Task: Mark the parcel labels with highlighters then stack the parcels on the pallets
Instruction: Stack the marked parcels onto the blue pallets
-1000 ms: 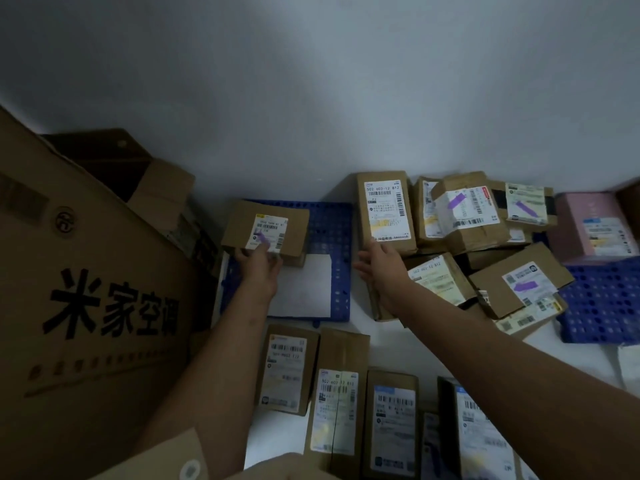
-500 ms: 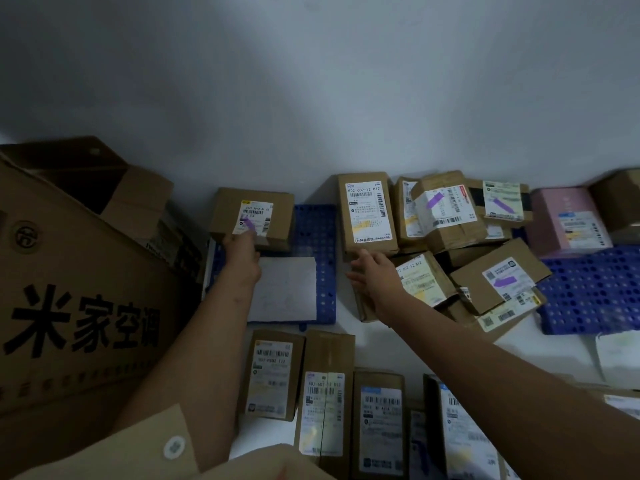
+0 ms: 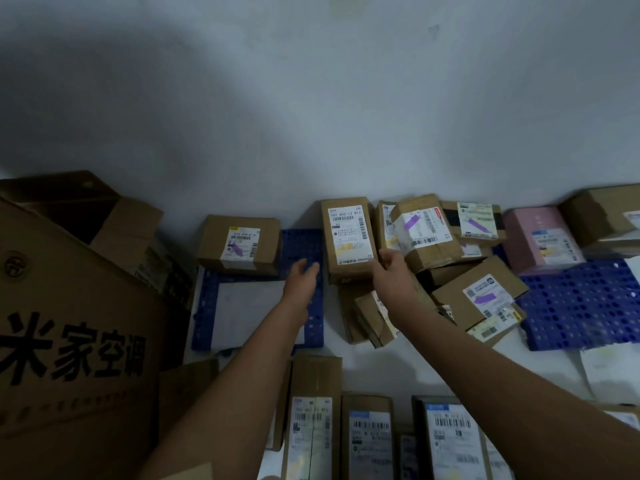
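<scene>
A: Cardboard parcel (image 3: 349, 239), upright, tall face to the camera, standing between the two blue pallets against the white wall (image 3: 311, 116). Its white label (image 3: 350, 234) carries a yellow highlighter stroke low down.

B: Hand status?

A: Right hand (image 3: 393, 268) is at the parcel's lower right corner, fingers curled and touching the edge; a full grasp I cannot tell. Left hand (image 3: 300, 277) hovers open, fingers spread loosely, empty, over the left blue pallet (image 3: 304, 244), just beside the parcel's left side.

B: Other parcels?

A: A small box (image 3: 239, 244) with a purple-marked label sits on the far end of that pallet, apart from the left hand. A heap of purple-marked boxes (image 3: 450, 244) lies to the right, reaching the right blue pallet (image 3: 581, 306). A large printed carton (image 3: 69, 323) stands at left. More labelled parcels (image 3: 367, 438) lie in a row nearest the person.
</scene>
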The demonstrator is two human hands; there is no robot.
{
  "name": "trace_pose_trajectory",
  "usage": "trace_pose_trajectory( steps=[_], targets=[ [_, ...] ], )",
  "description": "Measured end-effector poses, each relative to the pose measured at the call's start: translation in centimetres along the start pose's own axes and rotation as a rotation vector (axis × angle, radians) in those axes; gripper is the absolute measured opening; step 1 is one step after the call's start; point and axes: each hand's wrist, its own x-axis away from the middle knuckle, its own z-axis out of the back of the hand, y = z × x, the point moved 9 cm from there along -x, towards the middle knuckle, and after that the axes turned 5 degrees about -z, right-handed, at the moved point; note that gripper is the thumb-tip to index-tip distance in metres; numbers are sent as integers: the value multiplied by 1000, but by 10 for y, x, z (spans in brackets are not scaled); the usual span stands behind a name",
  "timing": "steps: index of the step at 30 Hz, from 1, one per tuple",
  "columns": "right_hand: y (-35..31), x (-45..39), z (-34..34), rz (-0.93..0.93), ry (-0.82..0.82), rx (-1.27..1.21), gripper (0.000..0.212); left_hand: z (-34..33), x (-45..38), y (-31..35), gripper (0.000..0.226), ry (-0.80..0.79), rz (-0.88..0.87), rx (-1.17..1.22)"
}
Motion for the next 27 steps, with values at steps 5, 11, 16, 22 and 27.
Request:
trace_pose_trajectory(
  steps=[5,11,16,22,27],
  targets=[
    [-2,-10,-15,-102,-122,-3,44,-24,3,15,64,-143,-16,-78],
    [11,-17,-24,-193,-196,-112,53,-21,7,12,59,-190,-25,-25],
    [18,-13,-27,-246,-262,-251,52,-8,18,8,48,-208,15,177],
    [7,4,-43,-199,-376,-151,61,25,32,16,59,-96,-25,396],
    [-7,27,-54,-126,-528,-185,65,39,56,42,58,-34,-182,372]
  ],
)
